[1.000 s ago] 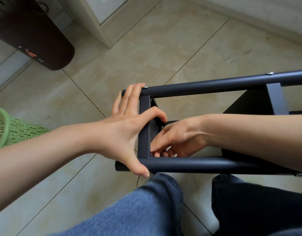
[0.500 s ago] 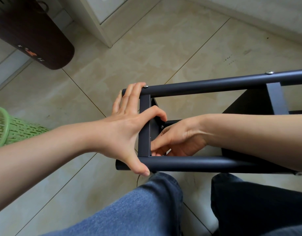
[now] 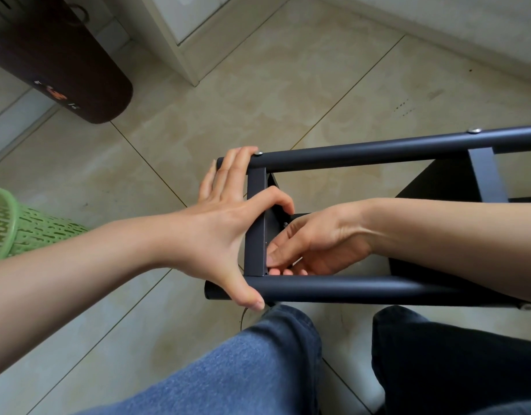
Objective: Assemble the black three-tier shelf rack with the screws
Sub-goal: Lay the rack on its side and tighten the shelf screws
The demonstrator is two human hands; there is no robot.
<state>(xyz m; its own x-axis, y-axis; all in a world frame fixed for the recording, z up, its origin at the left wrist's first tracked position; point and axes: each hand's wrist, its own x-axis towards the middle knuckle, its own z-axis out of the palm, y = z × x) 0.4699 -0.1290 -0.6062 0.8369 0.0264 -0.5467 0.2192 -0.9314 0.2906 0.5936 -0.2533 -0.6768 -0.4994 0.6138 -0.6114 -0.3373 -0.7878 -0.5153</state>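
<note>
Fastening step at the rack point(image 3: 363, 290) end: left hand point(image 3: 228, 223) spread, bracing the crossbar point(image 3: 255, 223); right hand point(image 3: 306, 244) pinches something unseen inside; next, judged, seat the screw squarely.

We look down on a floor point(image 3: 288, 85) of large beige, marbled tiles, their thin dark joints running diagonally. At upper left we see a dark brown rounded object point(image 3: 63, 61) with a small orange mark and pale lettering on its side. Beside it stands a white cabinet corner point(image 3: 180, 40) with a pale panel. A light skirting point(image 3: 438, 28) runs along the top right. At the left edge lies a green perforated plastic basket point(image 3: 24, 232). Soft, even daylight falls over everything.
</note>
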